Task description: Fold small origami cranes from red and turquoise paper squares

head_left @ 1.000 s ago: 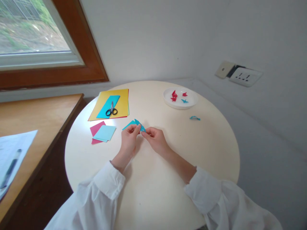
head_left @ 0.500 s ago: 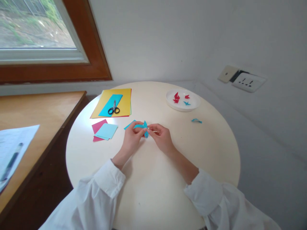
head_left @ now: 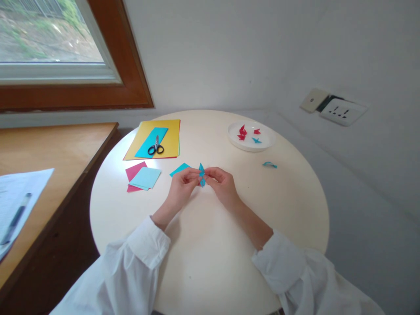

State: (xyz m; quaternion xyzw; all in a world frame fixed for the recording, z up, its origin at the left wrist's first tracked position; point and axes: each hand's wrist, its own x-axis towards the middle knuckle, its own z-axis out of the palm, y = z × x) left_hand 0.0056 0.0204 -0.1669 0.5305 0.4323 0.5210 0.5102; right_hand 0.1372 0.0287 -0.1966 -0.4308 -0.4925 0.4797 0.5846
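Between my two hands, over the middle of the round white table, is a small piece of folded blue paper with pointed upper and lower ends. My left hand pinches it from the left with thumb and fingertips. From the right, my right hand pinches it the same way. The fingertips cover its middle, so the folds there are hidden. Just beyond my left hand lies a flat piece of blue paper, partly covered by that hand.
Black-handled scissors lie on a blue strip atop yellow sheets. Nearer are pale blue squares over pinkish-red ones. A white dish holds several small red and blue folded papers. A curled blue scrap lies right.
My hands and the folded blue paper have shifted slightly right. A blue length that stretched left behind my left fingers no longer shows; the paper looks narrower, held upright between both pinches.
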